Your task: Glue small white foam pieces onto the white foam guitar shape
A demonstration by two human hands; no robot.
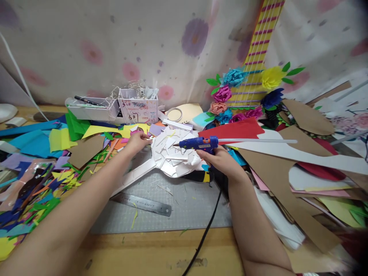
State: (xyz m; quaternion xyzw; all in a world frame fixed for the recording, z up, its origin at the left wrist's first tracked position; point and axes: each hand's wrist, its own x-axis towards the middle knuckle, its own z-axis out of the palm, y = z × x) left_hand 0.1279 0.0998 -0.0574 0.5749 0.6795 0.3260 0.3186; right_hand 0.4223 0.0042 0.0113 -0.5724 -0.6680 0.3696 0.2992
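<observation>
My right hand is wrapped round a blue glue gun with a clear glue stick jutting out of its back. Its nozzle points left, above a white round paper piece that has a long arm reaching to the lower left. Scraps of white paper lie heaped on that piece. At its upper left edge, my left hand has its fingertips pinched together; whatever is between them is too small to name. A metal ruler rests below on the grey cutting mat.
Colourful paper scraps cover the left side. Behind stand a white box with writing and a pen tray. A yellow paper guitar with paper flowers leans at the back. Cardboard sheets pile up right; a black cable crosses the front.
</observation>
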